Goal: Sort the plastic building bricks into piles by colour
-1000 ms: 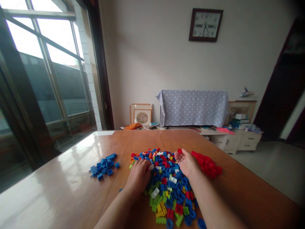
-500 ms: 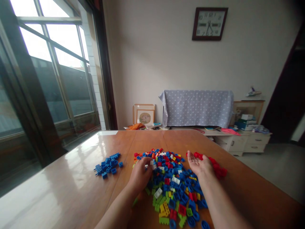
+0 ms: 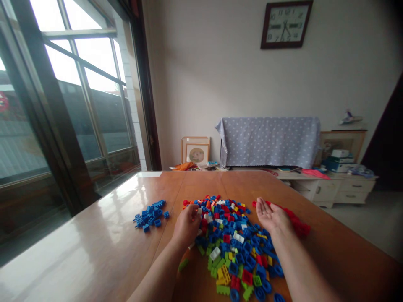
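A mixed pile of toy building bricks, in blue, red, green, yellow and white, spreads over the wooden table. At the pile's left edge is my left hand, its fingers curled inward; what lies within them, if anything, is hidden. My right hand is palm up on the right side of the pile, fingers stretched out and nothing on the palm. Just behind its wrist lies a group of red bricks, partly covered by the hand. A separate cluster of blue bricks sits left of my left hand.
The glossy wooden table reaches toward a low white cabinet and a spotted cloth cover. One green brick lies apart near my left forearm. Glass windows stand on the left; a clock hangs on the wall.
The whole view has swung slightly left. My left hand has drawn back a little from the pile, with its fingers more curled. My right hand stays palm up.
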The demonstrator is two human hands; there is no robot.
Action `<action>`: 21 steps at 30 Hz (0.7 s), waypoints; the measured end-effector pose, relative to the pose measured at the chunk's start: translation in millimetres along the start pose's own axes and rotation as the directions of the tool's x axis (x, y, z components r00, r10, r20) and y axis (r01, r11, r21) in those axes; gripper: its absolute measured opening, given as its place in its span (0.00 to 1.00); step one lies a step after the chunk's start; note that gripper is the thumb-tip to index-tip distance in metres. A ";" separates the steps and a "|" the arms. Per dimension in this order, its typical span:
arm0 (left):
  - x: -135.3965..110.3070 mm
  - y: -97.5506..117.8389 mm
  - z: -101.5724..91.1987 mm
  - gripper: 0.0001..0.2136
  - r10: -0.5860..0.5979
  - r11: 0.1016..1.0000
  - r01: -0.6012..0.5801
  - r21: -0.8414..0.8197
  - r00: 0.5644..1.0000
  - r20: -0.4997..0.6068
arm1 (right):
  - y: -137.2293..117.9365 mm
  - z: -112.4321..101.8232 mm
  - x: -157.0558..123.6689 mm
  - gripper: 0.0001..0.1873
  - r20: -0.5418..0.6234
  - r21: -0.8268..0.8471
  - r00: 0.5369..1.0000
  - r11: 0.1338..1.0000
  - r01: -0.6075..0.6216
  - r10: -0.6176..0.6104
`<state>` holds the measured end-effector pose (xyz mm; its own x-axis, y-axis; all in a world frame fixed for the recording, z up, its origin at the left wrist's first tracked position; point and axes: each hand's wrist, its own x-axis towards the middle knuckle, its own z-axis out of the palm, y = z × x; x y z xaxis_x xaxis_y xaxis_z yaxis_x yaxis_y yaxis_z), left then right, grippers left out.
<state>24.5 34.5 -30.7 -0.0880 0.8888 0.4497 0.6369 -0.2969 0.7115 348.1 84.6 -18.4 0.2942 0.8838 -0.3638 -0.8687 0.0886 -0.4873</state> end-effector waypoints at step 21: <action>-13.1 26.1 -9.7 0.07 0.156 0.911 -0.219 0.350 0.967 0.199 | 37.0 27.8 -51.1 0.05 0.212 -0.398 0.963 0.915 -0.069 0.164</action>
<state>34.9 11.8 -12.7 0.1667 0.8830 0.4388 0.8675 -0.3428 0.3604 289.9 55.5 4.2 0.0564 0.9632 -0.2627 -0.6565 -0.1625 -0.7367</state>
